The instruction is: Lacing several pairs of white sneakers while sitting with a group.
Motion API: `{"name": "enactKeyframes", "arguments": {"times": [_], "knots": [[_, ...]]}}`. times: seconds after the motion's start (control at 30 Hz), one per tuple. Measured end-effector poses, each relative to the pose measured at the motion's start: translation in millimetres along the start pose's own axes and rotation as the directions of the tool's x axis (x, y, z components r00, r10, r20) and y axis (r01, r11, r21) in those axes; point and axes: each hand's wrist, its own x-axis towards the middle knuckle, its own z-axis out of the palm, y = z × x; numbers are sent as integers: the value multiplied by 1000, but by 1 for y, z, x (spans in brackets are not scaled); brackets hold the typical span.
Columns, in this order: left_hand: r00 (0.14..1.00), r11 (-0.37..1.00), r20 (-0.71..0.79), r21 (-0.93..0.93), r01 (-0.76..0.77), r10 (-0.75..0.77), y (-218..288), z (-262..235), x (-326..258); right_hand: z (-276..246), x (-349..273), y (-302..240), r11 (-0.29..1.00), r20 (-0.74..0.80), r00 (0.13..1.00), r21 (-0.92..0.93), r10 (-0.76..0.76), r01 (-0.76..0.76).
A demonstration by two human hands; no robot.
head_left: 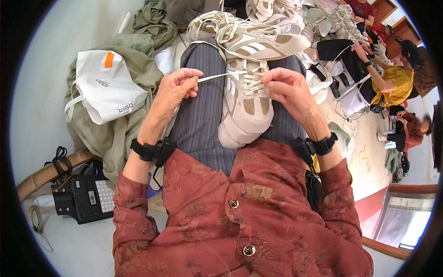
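Observation:
A beige and white sneaker [244,111] lies on my lap between my thighs, its toe toward me. My left hand [177,87] pinches a pale flat shoelace [214,77] and holds it stretched taut to the left of the shoe's lacing. Close against the right side of the lacing is my right hand [293,92], its thumb and forefinger closed together; what lies between those fingertips is hidden. The laces cross over the tongue in several rows. Just beyond it, more sneakers of the same kind [265,42] rest across my knees, with loose laces over them.
A white bag [108,85] sits on olive cloth [99,138] at my left. Lower left is a black lamp-like device [87,196] beside a wooden bar [53,175]. Piled shoes [344,23] stand far right, near a person in a yellow top [392,85] and other people.

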Motion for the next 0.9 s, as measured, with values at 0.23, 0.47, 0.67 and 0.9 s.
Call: {"name": "enactKeyframes", "arguments": {"times": [0.23, 0.47, 0.67, 0.9], "knots": [[999, 998, 50, 57, -11, 8, 12, 9, -1, 24, -58, -55, 987, 23, 988, -47, -151, 152], [989, 995, 133, 64, -71, 62, 22, 29, 2, 32, -114, -104, 882, 99, 876, 52, -471, 469], [966, 989, 246, 96, -113, 86, 33, 67, 11, 33, -135, -114, 837, 131, 826, 72, -548, 543], [889, 931, 433, 244, -273, 148, 29, 108, 41, 28, -135, -100, 827, 54, 825, 39, -562, 561]]}}
